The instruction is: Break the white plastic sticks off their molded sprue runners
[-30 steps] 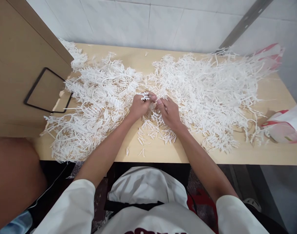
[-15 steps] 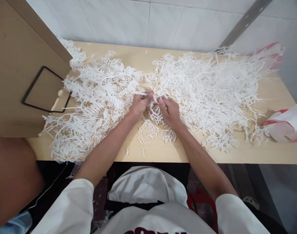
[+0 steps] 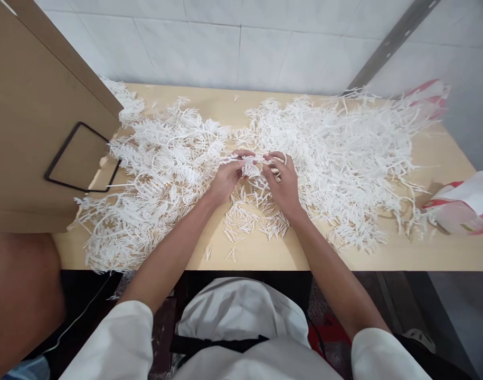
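Note:
My left hand is closed, thumb and fingers pinching a small white branched plastic piece just above the table. My right hand is at the right end of this piece, its fingers curved and spread with a gap between thumb and forefinger. Whether its fingertips touch the piece is hard to make out. Below both hands lie short loose white sticks. Heaps of similar white branched pieces flank the hands: a left heap and a larger right heap.
A brown cardboard box with a black rectangular outline stands at the left. Red-and-white plastic bags lie on the right of the pale wooden table. Behind it are a tiled wall and a slanted metal bar.
My right hand's fingers have spread apart and shifted slightly right from the left hand. More loose sticks lie beneath the hands. The whole view has tilted a little upward.

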`<move>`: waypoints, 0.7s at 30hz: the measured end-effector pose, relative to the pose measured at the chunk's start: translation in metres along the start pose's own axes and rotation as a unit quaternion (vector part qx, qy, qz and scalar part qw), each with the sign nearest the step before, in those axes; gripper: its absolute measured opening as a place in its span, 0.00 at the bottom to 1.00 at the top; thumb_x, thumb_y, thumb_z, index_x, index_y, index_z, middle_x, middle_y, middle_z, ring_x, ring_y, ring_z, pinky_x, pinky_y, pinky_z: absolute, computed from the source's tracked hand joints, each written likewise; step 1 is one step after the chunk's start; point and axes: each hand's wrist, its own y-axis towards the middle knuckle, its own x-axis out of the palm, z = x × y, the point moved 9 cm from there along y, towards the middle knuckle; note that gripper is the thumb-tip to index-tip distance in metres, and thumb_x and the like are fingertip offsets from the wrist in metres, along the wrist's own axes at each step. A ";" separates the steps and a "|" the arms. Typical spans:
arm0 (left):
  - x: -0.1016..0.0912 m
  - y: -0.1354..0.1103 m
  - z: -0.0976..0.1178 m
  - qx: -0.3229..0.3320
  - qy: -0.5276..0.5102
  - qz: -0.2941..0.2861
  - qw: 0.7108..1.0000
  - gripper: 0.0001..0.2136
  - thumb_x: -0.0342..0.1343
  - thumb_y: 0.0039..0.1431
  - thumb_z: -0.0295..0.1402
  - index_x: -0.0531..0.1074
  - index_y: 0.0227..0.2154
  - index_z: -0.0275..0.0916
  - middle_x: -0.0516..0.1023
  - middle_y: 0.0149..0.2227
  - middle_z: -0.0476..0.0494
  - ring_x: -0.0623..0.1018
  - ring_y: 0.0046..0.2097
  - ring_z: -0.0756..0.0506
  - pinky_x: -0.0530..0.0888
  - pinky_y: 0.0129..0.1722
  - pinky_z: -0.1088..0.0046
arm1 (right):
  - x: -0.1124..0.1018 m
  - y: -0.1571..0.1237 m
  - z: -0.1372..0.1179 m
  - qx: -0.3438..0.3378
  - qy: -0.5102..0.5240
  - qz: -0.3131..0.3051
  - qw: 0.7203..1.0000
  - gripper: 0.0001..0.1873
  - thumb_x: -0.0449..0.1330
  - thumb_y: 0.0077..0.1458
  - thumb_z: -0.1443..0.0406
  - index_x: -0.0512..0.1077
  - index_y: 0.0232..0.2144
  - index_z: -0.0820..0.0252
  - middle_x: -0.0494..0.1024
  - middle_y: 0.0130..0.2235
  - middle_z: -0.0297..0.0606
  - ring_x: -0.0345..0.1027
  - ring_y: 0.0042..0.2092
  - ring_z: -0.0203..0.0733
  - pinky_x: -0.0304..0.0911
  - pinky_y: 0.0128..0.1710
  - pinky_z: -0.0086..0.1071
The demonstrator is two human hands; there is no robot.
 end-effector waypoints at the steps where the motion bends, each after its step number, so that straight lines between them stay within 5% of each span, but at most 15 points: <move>1: 0.001 0.000 -0.002 -0.002 0.011 -0.003 1.000 0.11 0.54 0.53 0.35 0.71 0.40 0.41 0.77 0.37 0.44 0.76 0.35 0.49 0.73 0.33 0.71 | 0.001 0.000 -0.001 -0.005 -0.001 -0.009 1.000 0.16 0.52 0.60 0.52 0.73 0.42 0.51 0.68 0.53 0.42 0.66 0.52 0.43 0.67 0.48 0.41; 7: 0.002 0.001 -0.010 -0.002 0.001 0.017 1.000 0.19 0.65 0.44 0.34 0.68 0.40 0.41 0.78 0.39 0.46 0.77 0.41 0.48 0.75 0.42 0.68 | 0.003 0.000 -0.006 0.001 0.004 -0.033 0.999 0.22 0.49 0.61 0.50 0.75 0.28 0.56 0.72 0.51 0.39 0.71 0.42 0.37 0.67 0.47 0.40; 10: 0.002 0.000 -0.011 0.000 0.020 0.025 0.999 0.21 0.68 0.44 0.36 0.68 0.40 0.40 0.78 0.36 0.48 0.77 0.36 0.51 0.76 0.39 0.70 | 0.000 0.000 -0.005 0.012 0.006 -0.025 1.000 0.25 0.46 0.62 0.50 0.72 0.26 0.57 0.74 0.46 0.38 0.70 0.42 0.38 0.66 0.44 0.38; 16: 0.003 -0.003 -0.001 0.039 0.098 0.033 0.994 0.17 0.66 0.46 0.39 0.72 0.38 0.39 0.77 0.36 0.48 0.76 0.35 0.53 0.74 0.39 0.75 | 0.005 0.000 -0.002 0.015 0.004 -0.045 0.999 0.19 0.49 0.61 0.51 0.69 0.30 0.56 0.73 0.41 0.37 0.67 0.41 0.36 0.64 0.38 0.33; 21: 0.005 -0.005 -0.004 0.006 0.149 0.013 0.989 0.13 0.58 0.55 0.44 0.73 0.31 0.38 0.72 0.25 0.50 0.72 0.28 0.54 0.71 0.31 0.77 | 0.007 0.000 0.009 0.045 0.016 -0.056 0.997 0.17 0.49 0.61 0.50 0.69 0.36 0.55 0.72 0.35 0.35 0.67 0.34 0.34 0.63 0.34 0.32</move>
